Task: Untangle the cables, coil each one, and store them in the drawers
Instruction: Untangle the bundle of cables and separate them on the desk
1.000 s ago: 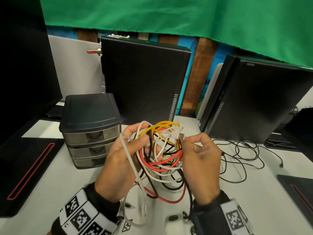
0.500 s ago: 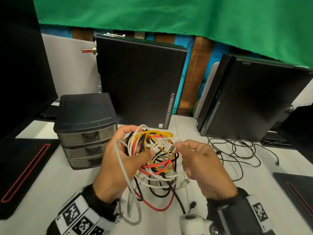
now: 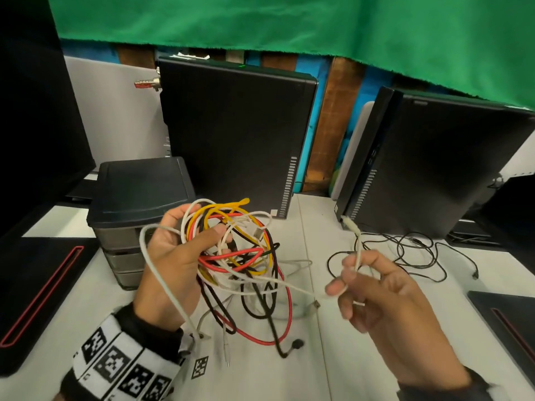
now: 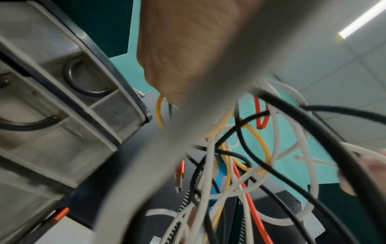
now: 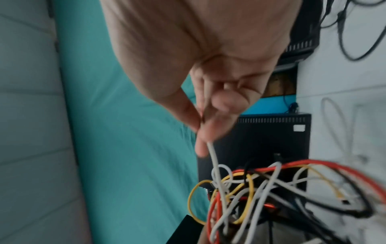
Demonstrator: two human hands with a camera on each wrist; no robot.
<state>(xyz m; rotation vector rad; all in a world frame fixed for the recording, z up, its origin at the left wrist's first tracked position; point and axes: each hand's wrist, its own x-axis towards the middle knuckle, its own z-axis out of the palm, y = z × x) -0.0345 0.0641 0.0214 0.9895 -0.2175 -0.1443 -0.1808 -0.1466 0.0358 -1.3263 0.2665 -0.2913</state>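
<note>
The tangle (image 3: 240,250) of white, yellow, red and black cables hangs in the left hand (image 3: 173,256), fingers curled round it. The right hand (image 3: 385,299), off to its right, pinches a white cable (image 3: 357,244) running from it. Drawers (image 3: 136,209) stand just behind the left hand on the table (image 3: 362,357).

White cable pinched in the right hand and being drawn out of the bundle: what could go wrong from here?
1. The thin white cable in the right hand runs back into the tangled bundle of red, yellow, black and white cables; pulling may tighten a knot.
2. The left hand grips several loops, so strands may be clamped.
3. Hanging plugs may drag on the white table.
</note>
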